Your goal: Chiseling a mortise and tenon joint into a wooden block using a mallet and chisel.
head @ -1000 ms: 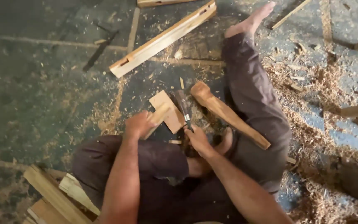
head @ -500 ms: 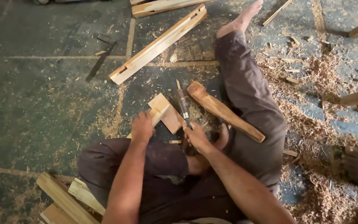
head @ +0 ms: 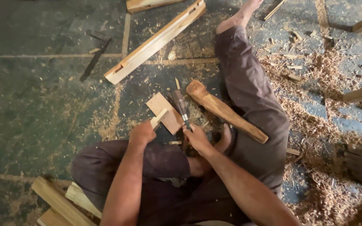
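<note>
Hands work low over a sawdust-strewn floor. Left hand is closed around a pale stick joined to a small flat wooden block. Right hand grips a dark-handled chisel, blade pointing away, just beside the block. Wooden mallet lies near the chisel.

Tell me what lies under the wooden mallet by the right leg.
Wood shavings and dark floor show beneath the wooden mallet; its handle end rests against the trouser leg. Whatever sits directly under its head is covered.
</note>
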